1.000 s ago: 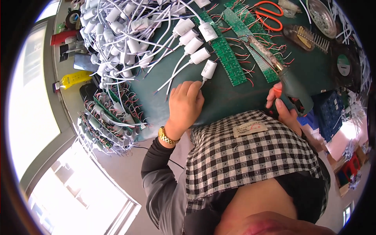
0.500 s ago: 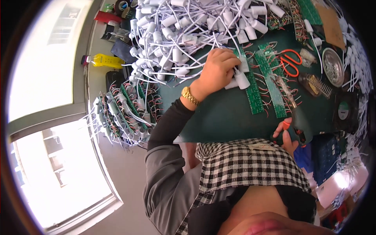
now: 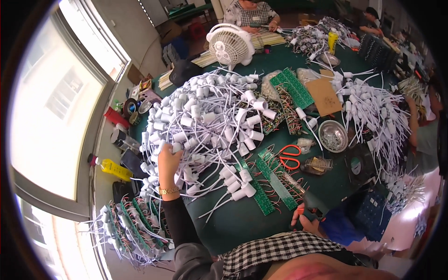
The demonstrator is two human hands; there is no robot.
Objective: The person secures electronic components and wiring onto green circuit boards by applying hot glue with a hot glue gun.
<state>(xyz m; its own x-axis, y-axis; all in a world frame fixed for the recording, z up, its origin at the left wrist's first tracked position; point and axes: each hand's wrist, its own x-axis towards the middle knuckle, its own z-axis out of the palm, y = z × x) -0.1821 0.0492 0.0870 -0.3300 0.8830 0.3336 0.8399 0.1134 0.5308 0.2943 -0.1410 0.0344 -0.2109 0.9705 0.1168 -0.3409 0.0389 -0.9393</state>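
My left hand (image 3: 168,163), with a gold watch at its wrist, is at the left side of a big pile of white corded lamp holders (image 3: 205,117). Its fingers close around one white lamp holder (image 3: 176,148), partly hidden by the hand. At the table's near edge my right hand (image 3: 307,223) is closed on the dark handle of a soldering iron, whose metal barrel (image 3: 295,180) points up and left over the boards. Two green circuit board strips (image 3: 262,201) with red and black wires lie between my hands. Several lamp holders (image 3: 237,184) lie in a row against the left strip.
Orange-handled scissors (image 3: 290,157), a coiled iron stand (image 3: 319,163) and a metal bowl (image 3: 333,136) lie to the right. Wired boards (image 3: 135,224) stand at the left edge. A white fan (image 3: 230,44) is behind the pile; a co-worker (image 3: 252,16) sits across the table.
My left hand has left the lamp holder by the board strips and moved left onto the pile. The head view has tilted up, showing more of the far table. My right hand stays near the edge.
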